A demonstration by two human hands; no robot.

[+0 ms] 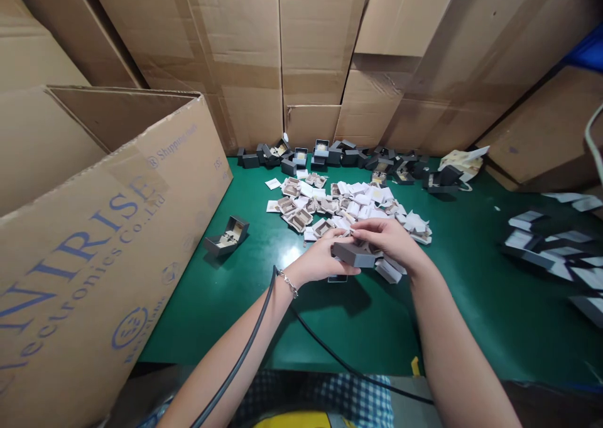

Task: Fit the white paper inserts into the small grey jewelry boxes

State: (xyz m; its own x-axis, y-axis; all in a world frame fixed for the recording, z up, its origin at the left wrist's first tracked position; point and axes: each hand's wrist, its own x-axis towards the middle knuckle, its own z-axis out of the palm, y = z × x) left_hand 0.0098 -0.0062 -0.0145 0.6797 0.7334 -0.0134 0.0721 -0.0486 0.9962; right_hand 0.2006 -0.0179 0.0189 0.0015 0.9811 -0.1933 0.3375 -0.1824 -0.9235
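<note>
My left hand [320, 258] is wrapped round a small dark grey hinged box [354, 256], held above the green table. Over the top of that box, my right hand [390, 238] has its thumb and index finger pinched together. What sits between those fingertips is too small to make out. A pile of white paper pieces and small cardboard inserts [300, 219] lies just beyond both hands. To the left, an open dark box [228, 235] with a pale insert stands by itself on the table.
A large open carton [117, 227] takes up the left side. Several dark boxes [320, 154] line the back against stacked cartons [245, 51]. Boxes with white papers [551, 242] lie at the right. A black cable [330, 351] runs past my left forearm.
</note>
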